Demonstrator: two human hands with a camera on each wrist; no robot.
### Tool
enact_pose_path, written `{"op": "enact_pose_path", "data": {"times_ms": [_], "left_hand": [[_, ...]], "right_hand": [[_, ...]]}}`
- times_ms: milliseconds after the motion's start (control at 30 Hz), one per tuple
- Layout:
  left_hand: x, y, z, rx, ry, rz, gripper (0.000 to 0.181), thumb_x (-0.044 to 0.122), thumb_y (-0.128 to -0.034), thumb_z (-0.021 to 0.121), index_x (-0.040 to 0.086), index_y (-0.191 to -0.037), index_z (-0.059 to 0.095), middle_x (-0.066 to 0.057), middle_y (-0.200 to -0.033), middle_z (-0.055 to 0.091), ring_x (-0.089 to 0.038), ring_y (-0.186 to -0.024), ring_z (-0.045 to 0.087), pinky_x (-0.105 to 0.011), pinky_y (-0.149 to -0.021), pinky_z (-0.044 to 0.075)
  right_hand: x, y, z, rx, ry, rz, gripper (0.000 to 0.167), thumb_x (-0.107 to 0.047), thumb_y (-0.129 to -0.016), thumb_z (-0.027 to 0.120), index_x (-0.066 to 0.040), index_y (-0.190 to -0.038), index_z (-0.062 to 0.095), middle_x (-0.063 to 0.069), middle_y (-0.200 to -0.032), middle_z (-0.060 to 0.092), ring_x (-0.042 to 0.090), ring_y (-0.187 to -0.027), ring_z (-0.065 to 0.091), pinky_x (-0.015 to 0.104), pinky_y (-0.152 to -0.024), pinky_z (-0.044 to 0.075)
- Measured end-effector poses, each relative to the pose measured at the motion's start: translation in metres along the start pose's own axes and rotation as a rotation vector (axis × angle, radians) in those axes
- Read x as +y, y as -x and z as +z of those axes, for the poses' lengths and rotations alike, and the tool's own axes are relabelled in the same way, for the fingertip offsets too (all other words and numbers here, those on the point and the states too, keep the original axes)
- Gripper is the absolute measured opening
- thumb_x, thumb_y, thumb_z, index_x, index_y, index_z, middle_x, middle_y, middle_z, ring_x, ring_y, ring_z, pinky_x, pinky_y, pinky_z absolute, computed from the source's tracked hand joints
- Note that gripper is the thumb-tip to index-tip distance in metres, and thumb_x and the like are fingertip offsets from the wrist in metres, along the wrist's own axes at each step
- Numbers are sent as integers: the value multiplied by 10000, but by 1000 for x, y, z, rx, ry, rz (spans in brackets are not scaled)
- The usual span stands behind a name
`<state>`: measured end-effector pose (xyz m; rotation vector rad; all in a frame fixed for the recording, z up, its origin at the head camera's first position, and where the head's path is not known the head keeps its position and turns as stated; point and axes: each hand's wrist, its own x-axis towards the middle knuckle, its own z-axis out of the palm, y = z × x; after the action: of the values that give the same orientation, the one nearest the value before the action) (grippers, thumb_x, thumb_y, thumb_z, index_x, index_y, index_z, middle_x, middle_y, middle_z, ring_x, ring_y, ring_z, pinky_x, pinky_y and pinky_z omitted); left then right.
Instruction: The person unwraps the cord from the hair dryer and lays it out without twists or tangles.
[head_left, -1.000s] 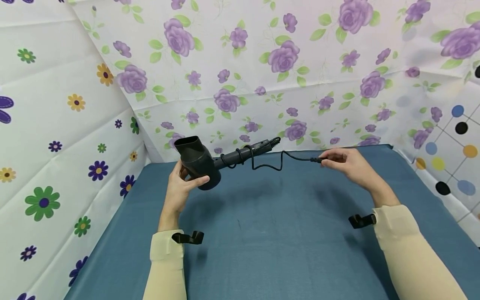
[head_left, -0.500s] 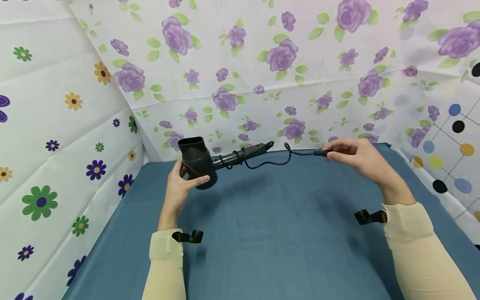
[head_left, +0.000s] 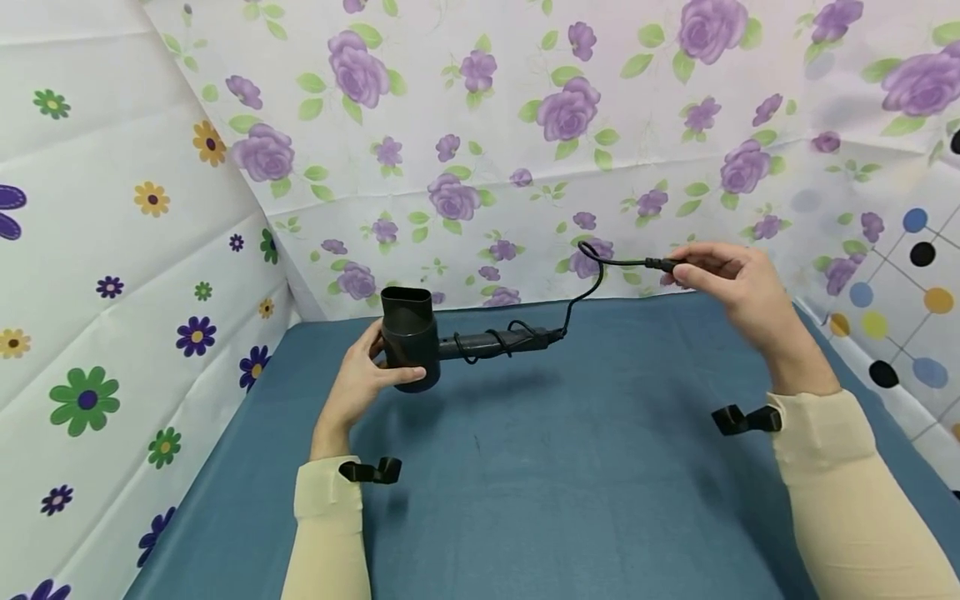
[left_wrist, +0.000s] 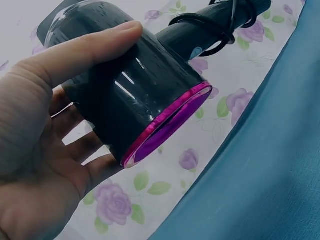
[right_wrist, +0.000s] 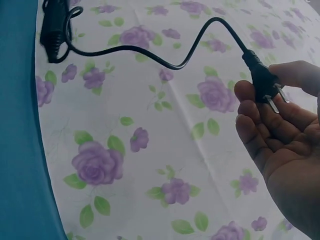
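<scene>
A black hair dryer (head_left: 411,337) is held up above the blue cloth, its nozzle upward and its handle (head_left: 491,343) pointing right. My left hand (head_left: 354,385) grips its barrel, thumb across the near side. In the left wrist view the barrel (left_wrist: 130,90) has a pink-purple rim at one end. The black cord (head_left: 594,287) is looped round the handle and runs slack from its end to the plug. My right hand (head_left: 738,292) pinches the plug (head_left: 662,264) between thumb and fingers; two metal prongs show on the plug (right_wrist: 264,82) in the right wrist view.
Blue cloth (head_left: 570,492) covers the table. Behind it hangs a white sheet with purple roses (head_left: 517,125); at the left is one with coloured flowers (head_left: 112,308), at the right one with coloured dots (head_left: 911,333). A small black mount sits at each cuff.
The right hand has moved up and to the right with the plug, lifting the cord. The dryer has turned so its nozzle is upright and its handle nearly level, and has shifted slightly right.
</scene>
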<state>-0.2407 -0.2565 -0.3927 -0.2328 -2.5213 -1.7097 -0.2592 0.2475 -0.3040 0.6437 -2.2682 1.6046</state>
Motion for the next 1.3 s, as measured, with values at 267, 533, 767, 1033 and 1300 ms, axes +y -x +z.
{"op": "enact_pose_path", "data": {"times_ms": [267, 533, 767, 1033, 1300], "left_hand": [[1, 2, -4, -58, 46, 30, 954, 177, -794, 937, 253, -1593, 421, -87, -1460, 547, -279, -1339, 531, -521, -1123, 451], [2, 10, -11, -68, 207, 129, 890, -17, -823, 854, 199, -1583, 443, -128, -1411, 554, -284, -1207, 586, -321, -922, 574], [-3, 7, -9, 47, 250, 119, 813, 27, -863, 836, 189, -1562, 455, -80, -1328, 596, -263, -1170, 575, -324, -946, 528], [-9, 2, -6, 135, 231, 77, 851, 88, -864, 863, 273, -1580, 443, -67, -1358, 587, -238, -1222, 557, -346, -1004, 503], [-7, -1, -3, 117, 137, -7, 950, 204, -813, 927, 277, -1605, 408, -77, -1524, 489, -282, -1392, 455, -583, -1117, 418]], "right_hand": [[-7, -10, -3, 63, -29, -23, 274, -129, -1015, 701, 30, -1237, 724, -37, -1000, 769, 123, -946, 697, 154, -921, 509], [17, -13, 0, 29, 108, 49, 285, -159, -1015, 711, 0, -1251, 721, -64, -990, 752, 67, -896, 690, 149, -813, 503], [28, -8, 0, -106, 237, 125, 288, -244, -1028, 699, -80, -1262, 733, 9, -1079, 733, 92, -901, 666, 182, -777, 497], [21, -4, -1, -238, 241, 142, 265, -215, -1053, 657, -59, -1254, 732, 61, -1088, 737, 99, -941, 684, 177, -820, 517], [-4, 1, -5, -169, 124, 39, 225, -137, -1035, 671, -33, -1221, 742, 29, -1036, 770, 144, -945, 702, 173, -847, 524]]}}
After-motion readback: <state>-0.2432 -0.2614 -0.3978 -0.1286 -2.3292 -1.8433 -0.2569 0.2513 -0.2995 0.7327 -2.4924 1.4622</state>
